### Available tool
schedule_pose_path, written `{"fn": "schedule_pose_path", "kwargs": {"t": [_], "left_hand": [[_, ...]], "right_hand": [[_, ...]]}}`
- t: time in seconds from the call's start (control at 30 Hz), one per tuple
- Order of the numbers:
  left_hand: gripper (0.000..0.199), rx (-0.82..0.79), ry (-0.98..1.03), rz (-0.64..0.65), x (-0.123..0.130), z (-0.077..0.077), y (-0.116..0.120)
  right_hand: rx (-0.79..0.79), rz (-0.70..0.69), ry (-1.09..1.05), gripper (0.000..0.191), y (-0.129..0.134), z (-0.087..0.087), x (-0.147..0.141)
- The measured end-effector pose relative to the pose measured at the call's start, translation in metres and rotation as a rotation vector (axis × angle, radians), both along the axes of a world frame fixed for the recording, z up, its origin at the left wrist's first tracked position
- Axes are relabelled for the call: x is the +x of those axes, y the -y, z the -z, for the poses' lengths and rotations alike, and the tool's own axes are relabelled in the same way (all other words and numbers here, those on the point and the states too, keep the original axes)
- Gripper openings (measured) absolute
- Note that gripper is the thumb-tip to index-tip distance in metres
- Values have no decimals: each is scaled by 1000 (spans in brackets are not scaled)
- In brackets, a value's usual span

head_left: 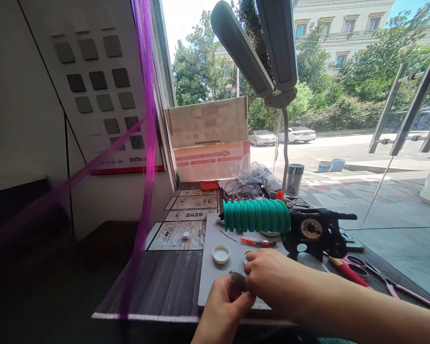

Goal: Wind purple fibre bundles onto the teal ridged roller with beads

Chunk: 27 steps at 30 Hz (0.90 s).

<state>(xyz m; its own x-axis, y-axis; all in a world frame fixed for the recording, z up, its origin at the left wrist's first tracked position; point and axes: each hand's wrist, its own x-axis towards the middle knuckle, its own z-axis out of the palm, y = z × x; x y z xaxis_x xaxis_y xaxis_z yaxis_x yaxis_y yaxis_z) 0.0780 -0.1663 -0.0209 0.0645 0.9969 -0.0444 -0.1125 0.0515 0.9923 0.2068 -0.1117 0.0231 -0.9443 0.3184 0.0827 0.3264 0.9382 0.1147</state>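
Observation:
My left hand (225, 306) is closed near the front edge of the white board (209, 282), with a small dark brownish piece (238, 281) between thumb and fingers. What kind of thing it is, I cannot make out. Right beside it, my right hand (268, 271) has its fingers bent together, and its fingertips partly cover a small round white pot (246, 257). Anything pinched in them is hidden. To the left of the pot stands a round white lid or shallow dish (221, 254). Beyond the hands lies an orange-red pen-like tool (256, 241).
A black hand-crank device with a ridged green cylinder (256, 215) stands behind my hands. Red-handled scissors (354, 272) lie at the right. A two-armed lamp (279, 95) hangs above. Purple strands (148, 143) dangle at left. Clear plastic bags (258, 176) pile up by the window.

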Motion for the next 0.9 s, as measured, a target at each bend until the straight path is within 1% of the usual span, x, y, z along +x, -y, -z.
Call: {"fn": "schedule_pose_path", "kwargs": {"t": [0.1,0.13,0.2,0.27,0.3,0.33,0.4,0.43,0.5,0.57,0.63,0.73,0.8,0.9], "left_hand": [[25,25,12,-9,-1,4,-1],[25,37,38,-1,-2,4,-1],[27,58,115,-8,-4,5,-3],[28,58,170,-95,-6,2,-7],[28,56,182,-167,-7,0,-10],[27,61,191,-241,-8,-3,-14],[27,94,229,-353,-10,-10,-24],[26,120,257,-390,-11,-14,-30],[26,172,305,-443,-10,-20,-42],[25,205,325,-479,-8,-23,-51],[25,229,359,-487,-5,-23,-58],[30,245,415,-497,1,-17,-64],[32,242,430,-515,4,-12,-66],[32,241,444,-521,6,-9,-67]], "right_hand": [[4,21,62,14,4,-5,-2],[11,23,67,14,3,-10,-2],[15,37,14,11,-4,-25,2],[-4,103,-138,8,-22,-46,4],[-31,156,-233,11,-36,-57,4],[-37,241,-320,15,-51,-66,3],[-42,389,-440,19,-80,-79,-3],[-47,414,-451,20,-93,-81,-7],[-70,411,-437,20,-108,-76,-14],[-95,377,-416,24,-108,-63,-17],[-96,371,-422,29,-97,-48,-16],[14,380,-479,32,-75,-30,-12],[103,376,-518,32,-66,-23,-10],[162,377,-542,31,-63,-19,-12]]}}
